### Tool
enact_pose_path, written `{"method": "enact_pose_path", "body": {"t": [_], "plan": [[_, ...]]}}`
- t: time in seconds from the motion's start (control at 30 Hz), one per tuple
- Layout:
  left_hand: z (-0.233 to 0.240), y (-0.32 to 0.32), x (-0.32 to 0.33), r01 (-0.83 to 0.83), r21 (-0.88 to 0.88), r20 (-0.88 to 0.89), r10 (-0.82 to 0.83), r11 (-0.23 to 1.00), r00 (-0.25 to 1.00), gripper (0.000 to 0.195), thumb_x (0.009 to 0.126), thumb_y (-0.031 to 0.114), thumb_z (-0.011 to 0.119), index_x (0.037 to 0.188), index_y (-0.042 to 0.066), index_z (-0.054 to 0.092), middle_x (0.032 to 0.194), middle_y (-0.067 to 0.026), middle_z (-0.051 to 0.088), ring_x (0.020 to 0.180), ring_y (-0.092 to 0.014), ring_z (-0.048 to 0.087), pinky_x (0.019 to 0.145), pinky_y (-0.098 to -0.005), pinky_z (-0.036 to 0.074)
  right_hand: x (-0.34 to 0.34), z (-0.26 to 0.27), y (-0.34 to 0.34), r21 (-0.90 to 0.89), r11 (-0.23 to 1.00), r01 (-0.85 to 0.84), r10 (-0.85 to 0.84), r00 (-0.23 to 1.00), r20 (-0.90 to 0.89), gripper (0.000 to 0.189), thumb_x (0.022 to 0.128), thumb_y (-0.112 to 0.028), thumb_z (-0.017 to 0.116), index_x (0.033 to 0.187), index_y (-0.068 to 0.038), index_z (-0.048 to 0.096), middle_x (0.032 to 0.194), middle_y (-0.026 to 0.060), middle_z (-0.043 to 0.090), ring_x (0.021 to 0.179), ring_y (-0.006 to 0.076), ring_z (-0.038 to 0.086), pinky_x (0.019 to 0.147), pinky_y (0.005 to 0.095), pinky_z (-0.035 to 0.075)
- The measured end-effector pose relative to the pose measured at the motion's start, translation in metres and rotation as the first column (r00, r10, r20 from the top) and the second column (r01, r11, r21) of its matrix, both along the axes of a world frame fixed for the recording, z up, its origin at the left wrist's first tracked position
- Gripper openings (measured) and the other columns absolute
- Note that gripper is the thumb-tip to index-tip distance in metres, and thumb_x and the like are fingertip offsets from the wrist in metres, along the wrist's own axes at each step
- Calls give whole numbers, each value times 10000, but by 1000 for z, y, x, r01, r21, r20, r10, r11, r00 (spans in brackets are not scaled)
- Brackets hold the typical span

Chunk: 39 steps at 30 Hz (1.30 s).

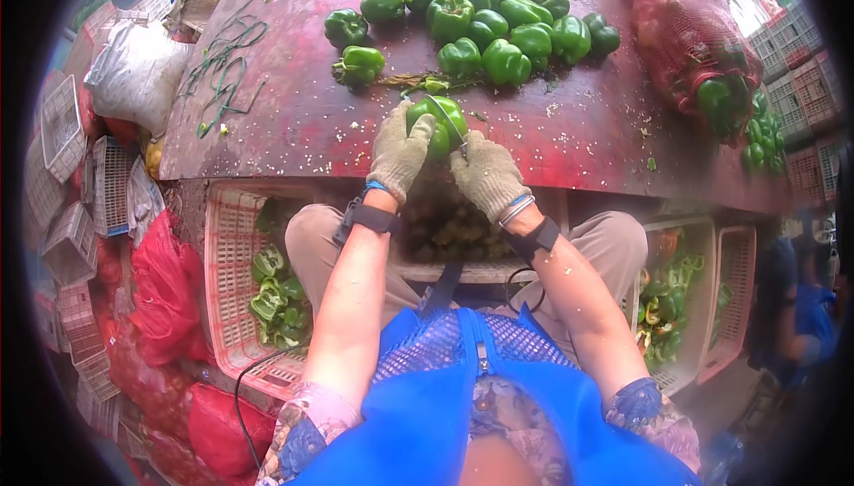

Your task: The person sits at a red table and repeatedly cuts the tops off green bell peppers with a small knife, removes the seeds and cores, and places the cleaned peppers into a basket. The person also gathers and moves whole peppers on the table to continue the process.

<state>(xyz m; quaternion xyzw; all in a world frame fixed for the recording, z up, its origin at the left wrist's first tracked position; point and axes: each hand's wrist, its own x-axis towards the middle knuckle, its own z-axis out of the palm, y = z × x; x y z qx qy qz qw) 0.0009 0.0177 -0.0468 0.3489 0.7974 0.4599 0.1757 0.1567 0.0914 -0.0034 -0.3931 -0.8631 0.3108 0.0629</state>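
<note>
In a beige knitted glove, my left hand [401, 152] grips a green bell pepper [427, 127] just above the near part of the red table [300, 112]. My right hand [488, 171], gloved the same way, is closed around a knife whose handle is hidden. The thin knife blade [446, 116] lies across the pepper's upper right side; how deep it sits I cannot tell. Beyond my hands, several whole green bell peppers [507, 26] are grouped on the table. Pale seeds are scattered around them.
A red mesh sack [694, 32] of peppers lies at the table's right. Cut peppers fill part of a pink crate [230, 286] at my left and a pale crate [700, 326] at my right. Green string [223, 66] lies on the table's left. Stacked crates [63, 119] stand farther left.
</note>
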Motion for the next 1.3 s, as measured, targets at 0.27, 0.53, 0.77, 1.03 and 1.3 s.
{"method": "enact_pose_path", "body": {"t": [0.27, 0.53, 0.77, 1.03, 1.3], "plan": [[16, 2, 4, 13, 13, -17, -13, 1000, 1000, 598, 923, 330, 659, 1422, 43, 497, 1331, -259, 571, 1254, -401, 542, 1079, -450, 417, 61, 10, -23, -138, 988, 69, -52, 991, 121, 346, 930, -306, 589, 1018, 27, 614, 898, 266, 694, 870, 461, 674, 798, 502, 534], [8, 4, 21, 35, -29, 19, -34, 999, 999, 641, 799, 283, 706, 1345, 0, 522, 1269, -268, 592, 1192, -404, 573, 1031, -455, 460, -17, -25, 11, 42, 957, 287, -241, 868, -434, 537, 872, -486, 719, 1114, -21, 601, 974, 219, 708, 921, 392, 692, 807, 470, 540], [17, -10, 28, 64, 44, 3, -64, 997, 998, 641, 751, 178, 726, 1320, -14, 501, 1211, -239, 600, 1117, -413, 605, 997, -444, 479, -69, -5, 46, -40, 950, 311, -313, 943, -111, 714, 788, -539, 783, 1179, 28, 595, 1041, 265, 698, 996, 427, 674, 841, 472, 537], [0, -30, 13, -190, 501, 729, -293, 844, 618, 450, 861, 75, 626, 1290, -5, 519, 1104, -130, 631, 984, -233, 664, 893, -348, 561, -43, -38, 69, -267, 878, 398, -463, 848, -257, 240, 785, -243, 740, 853, -14, 723, 742, 101, 710, 672, 168, 662, 653, 328, 526], [-7, -37, 17, -289, 624, 769, -507, 726, 388, 409, 898, 81, 581, 1295, 3, 526, 1119, -134, 639, 1014, -272, 673, 919, -403, 564, -41, 22, 22, -625, 736, 259, -630, 601, -492, 182, 889, -200, 683, 868, -21, 707, 676, 32, 649, 620, 120, 620, 545, 311, 492]]}}
